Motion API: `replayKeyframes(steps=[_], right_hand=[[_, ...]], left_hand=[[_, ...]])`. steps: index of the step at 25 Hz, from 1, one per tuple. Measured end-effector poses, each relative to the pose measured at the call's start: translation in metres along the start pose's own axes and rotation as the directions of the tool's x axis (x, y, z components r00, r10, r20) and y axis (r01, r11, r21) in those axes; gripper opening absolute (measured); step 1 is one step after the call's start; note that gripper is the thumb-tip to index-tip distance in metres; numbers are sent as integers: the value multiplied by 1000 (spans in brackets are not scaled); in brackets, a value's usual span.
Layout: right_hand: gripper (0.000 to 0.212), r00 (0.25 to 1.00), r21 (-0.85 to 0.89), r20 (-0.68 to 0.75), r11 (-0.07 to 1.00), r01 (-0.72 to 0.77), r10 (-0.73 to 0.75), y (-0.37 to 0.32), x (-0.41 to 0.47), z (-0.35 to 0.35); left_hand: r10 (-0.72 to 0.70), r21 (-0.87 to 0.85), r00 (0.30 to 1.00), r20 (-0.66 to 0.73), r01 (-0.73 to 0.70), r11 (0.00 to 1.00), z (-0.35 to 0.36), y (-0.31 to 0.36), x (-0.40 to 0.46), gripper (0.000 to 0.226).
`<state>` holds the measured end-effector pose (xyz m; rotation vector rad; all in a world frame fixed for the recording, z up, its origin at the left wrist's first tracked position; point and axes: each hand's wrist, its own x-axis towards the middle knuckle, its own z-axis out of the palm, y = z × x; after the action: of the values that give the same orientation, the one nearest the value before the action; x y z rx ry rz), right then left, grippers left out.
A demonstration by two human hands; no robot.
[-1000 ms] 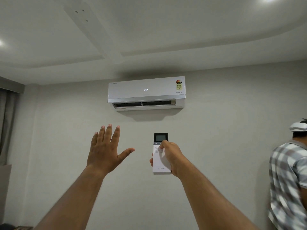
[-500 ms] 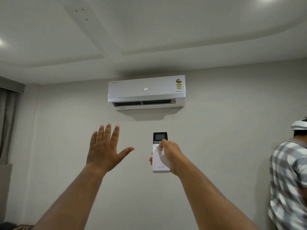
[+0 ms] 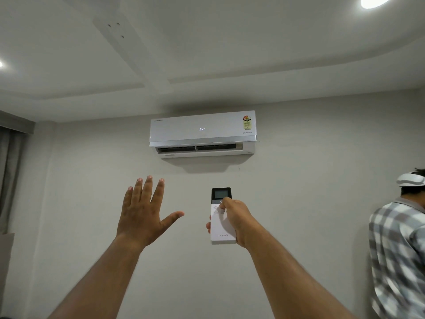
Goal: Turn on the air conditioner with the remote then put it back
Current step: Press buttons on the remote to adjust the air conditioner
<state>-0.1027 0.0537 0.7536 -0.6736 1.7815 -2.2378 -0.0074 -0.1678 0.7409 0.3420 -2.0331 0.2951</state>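
Observation:
A white air conditioner [image 3: 202,132] hangs high on the wall, showing "24" on its front, with the bottom flap open. My right hand [image 3: 236,221] holds a white remote [image 3: 222,231] with a dark screen upright, pointed at the unit, thumb resting on the buttons just below the screen. My left hand [image 3: 143,214] is raised beside it, palm toward the wall, fingers spread, holding nothing.
A person in a checked shirt [image 3: 397,256] with a white headset stands at the right edge. A grey curtain [image 3: 9,176] hangs at the left. Ceiling lights [image 3: 372,1] glow above.
The flap under the air conditioner has opened a little wider. My hands and the remote have stayed almost still; the view has tilted slightly upward.

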Motion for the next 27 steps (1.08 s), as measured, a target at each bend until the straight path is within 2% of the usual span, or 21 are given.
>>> replayKeyframes(steps=[15,27], right_hand=[[43,1000,0,-17,1000,-7,7,3,-1,2],[30,1000,-15,-20,1000,6,-6,-2,0,2]], left_hand=[[-27,-7,999,30,27,1000,7,-6,1,111],[-36,8,999,5,36,999,5,-7,3,112]])
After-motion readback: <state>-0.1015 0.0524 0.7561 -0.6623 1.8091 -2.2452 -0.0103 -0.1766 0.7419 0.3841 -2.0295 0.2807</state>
